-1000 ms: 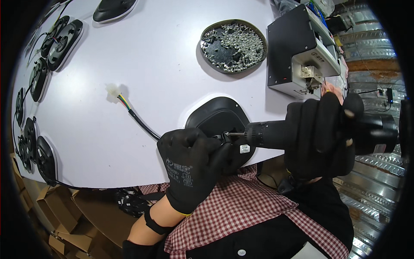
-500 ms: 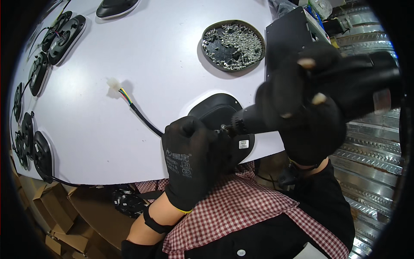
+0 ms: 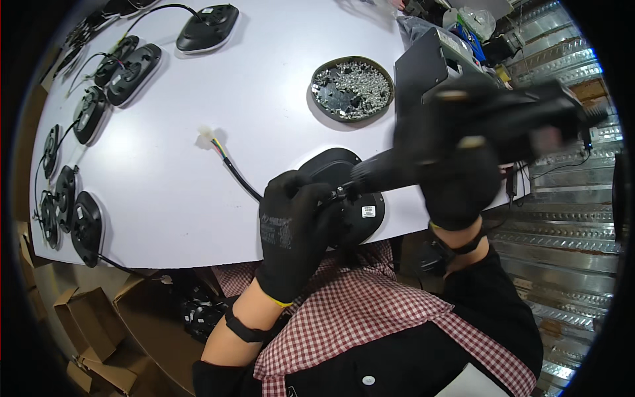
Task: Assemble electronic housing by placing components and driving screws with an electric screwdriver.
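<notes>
A black oval housing (image 3: 327,165) with a white label lies at the table's near edge. My left hand (image 3: 288,228), in a black glove, rests over its left side with fingers pinched close to a small shiny metal piece (image 3: 341,192); what the fingers hold is hidden. From beneath that hand a black cable (image 3: 241,180) runs out to a white plug (image 3: 206,136). My right hand (image 3: 460,162), also gloved and blurred, is wrapped round a black power screwdriver (image 3: 380,173), held level. Its nose points left, at the metal piece by my left fingertips.
A round dish (image 3: 360,89) of small metal screws stands beyond the housing. Right of it is a dark metal box (image 3: 420,73). Several similar black housings (image 3: 135,76) with cables line the table's left side. Cardboard boxes (image 3: 92,324) sit below at left.
The view has shifted, bringing more housings in at the upper left. The screwdriver is still at the metal piece, its rear end tipped slightly differently, and both hands keep their grips.
</notes>
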A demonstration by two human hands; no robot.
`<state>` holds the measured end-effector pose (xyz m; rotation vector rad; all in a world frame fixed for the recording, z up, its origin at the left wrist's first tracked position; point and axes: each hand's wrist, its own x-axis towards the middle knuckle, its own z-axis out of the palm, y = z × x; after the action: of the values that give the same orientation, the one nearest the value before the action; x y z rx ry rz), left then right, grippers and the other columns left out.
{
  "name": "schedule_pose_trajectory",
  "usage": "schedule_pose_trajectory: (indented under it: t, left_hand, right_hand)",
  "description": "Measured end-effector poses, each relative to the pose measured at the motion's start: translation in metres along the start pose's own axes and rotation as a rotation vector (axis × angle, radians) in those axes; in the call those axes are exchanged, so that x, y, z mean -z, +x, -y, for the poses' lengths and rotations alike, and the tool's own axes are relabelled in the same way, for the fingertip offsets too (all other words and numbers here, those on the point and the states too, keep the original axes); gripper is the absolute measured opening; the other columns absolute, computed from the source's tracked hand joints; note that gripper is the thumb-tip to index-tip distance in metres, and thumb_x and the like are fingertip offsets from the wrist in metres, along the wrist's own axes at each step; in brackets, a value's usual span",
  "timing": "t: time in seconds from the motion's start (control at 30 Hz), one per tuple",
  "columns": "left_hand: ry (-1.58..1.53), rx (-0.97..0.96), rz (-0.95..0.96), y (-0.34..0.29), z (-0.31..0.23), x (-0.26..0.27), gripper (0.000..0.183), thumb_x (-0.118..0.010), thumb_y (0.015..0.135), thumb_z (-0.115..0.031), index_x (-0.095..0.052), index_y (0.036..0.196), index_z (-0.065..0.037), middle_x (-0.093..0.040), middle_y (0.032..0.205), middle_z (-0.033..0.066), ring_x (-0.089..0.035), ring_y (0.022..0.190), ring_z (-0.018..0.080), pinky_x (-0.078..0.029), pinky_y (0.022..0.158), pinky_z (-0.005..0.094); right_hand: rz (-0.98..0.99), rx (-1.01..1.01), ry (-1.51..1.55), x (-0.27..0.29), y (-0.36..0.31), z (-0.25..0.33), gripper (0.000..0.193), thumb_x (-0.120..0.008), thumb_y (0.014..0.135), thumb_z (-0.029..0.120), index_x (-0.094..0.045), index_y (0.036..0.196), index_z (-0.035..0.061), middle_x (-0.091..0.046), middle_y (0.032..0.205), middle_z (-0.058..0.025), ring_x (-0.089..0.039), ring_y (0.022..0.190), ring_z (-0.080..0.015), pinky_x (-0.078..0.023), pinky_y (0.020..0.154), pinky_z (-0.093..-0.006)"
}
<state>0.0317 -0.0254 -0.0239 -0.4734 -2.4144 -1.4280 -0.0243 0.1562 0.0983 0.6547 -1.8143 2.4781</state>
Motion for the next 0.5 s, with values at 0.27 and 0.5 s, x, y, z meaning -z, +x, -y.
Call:
schedule_pose_trajectory:
  t: [0.27,0.5]
  left_hand:
    - [0.171,-0.163,0.14,-0.033,-0.005,0.055,0.017,-0.075,0.079,-0.013,-0.062,0.085,-0.005,-0.059,0.072,0.0084,-0.057,0.068,0.0279,-0.045,0.063,0.0383]
    - [-0.245,1.061,0.131,-0.185,-0.008,0.226,0.009,-0.063,0.088,-0.01,-0.066,0.086,-0.001,-0.065,0.08,0.0006,-0.058,0.073,0.0067,-0.046,0.062,0.0244]
  right_hand:
    - [-0.447,0.212,0.287,0.065,-0.052,0.013,0.018,-0.056,0.088,0.019,-0.051,0.097,0.0039,-0.046,0.081,-0.0029,-0.043,0.071,-0.0137,-0.038,0.076,-0.0326]
    - [-0.086,0.079,0.358,0.187,-0.078,0.012,0.037,-0.052,0.091,0.023,-0.053,0.113,-0.0066,-0.057,0.103,-0.0132,-0.052,0.092,-0.0227,-0.041,0.094,-0.041]
